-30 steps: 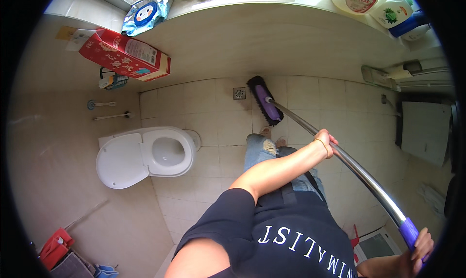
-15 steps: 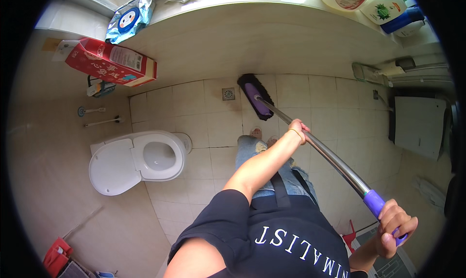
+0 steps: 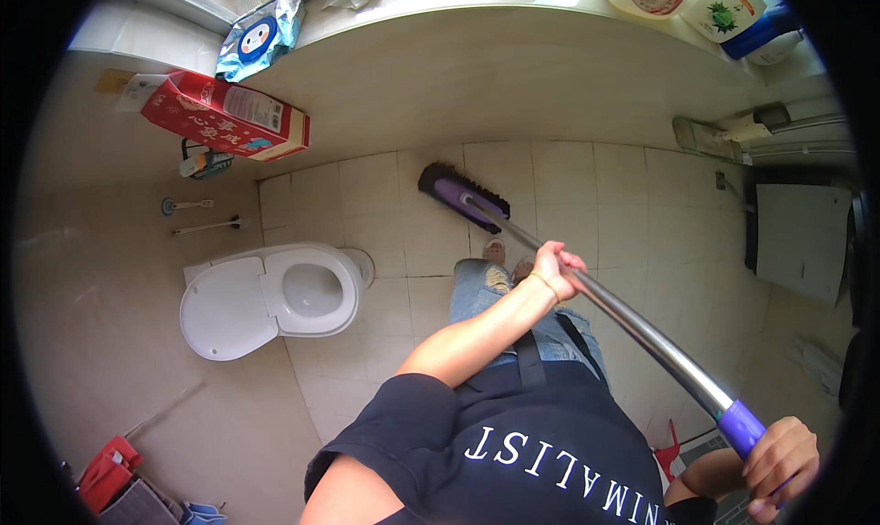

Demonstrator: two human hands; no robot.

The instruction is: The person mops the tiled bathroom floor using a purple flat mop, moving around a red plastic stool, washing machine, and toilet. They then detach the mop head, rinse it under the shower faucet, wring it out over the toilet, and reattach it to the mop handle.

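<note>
A long mop (image 3: 655,346) with a steel pole slants across the view from lower right to upper middle. Its purple head (image 3: 467,199), edged with dark, shaggy fringe, lies on the tiled floor just ahead of my feet. Midway along the pole, my left hand (image 3: 557,270) is closed round the metal, palm partly turned up. My right hand (image 3: 781,465) grips the purple handle end at the lower right, its fingers wrapped over it. The floor under the mop head is hidden.
A white toilet (image 3: 312,291) with its lid raised stands to the left. A red carton (image 3: 229,112) hangs on the left wall. Bottles (image 3: 724,11) and a wipes pack (image 3: 259,41) sit on the ledge ahead. A grey bin-like box (image 3: 797,236) is at the right.
The mop head has swung left and slightly nearer, now covering where the floor drain showed. My right hand has moved right and down with the handle; both hands keep their hold.
</note>
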